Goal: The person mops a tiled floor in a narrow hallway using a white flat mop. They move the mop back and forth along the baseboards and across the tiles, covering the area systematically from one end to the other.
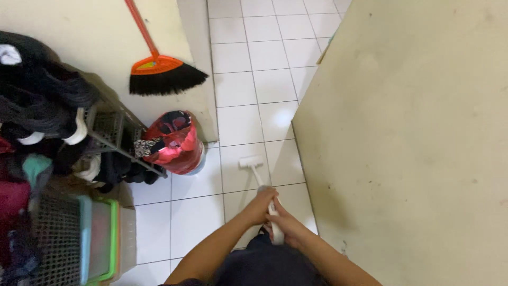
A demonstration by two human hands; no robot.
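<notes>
I hold a white long-handled floor tool (pixel 253 168) with both hands; its small flat head rests on the white tiled floor (pixel 264 79) ahead of me. My left hand (pixel 260 205) grips the handle higher toward the head. My right hand (pixel 283 225) grips the handle just below it, closer to my body. Both hands sit close together above my dark clothing.
An orange broom with black bristles (pixel 161 74) hangs on the left wall. A red bag (pixel 175 142) sits on the floor by a rack of dark clothes (pixel 47 100) and baskets (pixel 100 238). A beige wall (pixel 413 143) closes the right side.
</notes>
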